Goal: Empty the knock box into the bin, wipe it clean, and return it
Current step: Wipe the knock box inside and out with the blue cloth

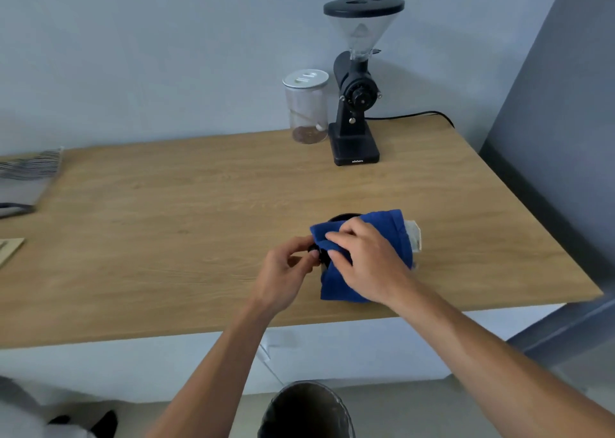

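The knock box [339,219] is sitting on the wooden counter [199,221] near its front edge, mostly hidden under a blue cloth [362,258]. The right hand [362,261] is pressing the cloth down onto it, fingers spread and gripping the fabric. The left hand [286,271] is pinching a small dark part at the box's left side. The bin [306,411] is standing on the floor below.

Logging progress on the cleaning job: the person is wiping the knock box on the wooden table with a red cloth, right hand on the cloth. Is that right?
Not quite. The cloth is blue, not red, as the head view shows. The rest holds: the right hand presses it over the knock box on the wooden table.
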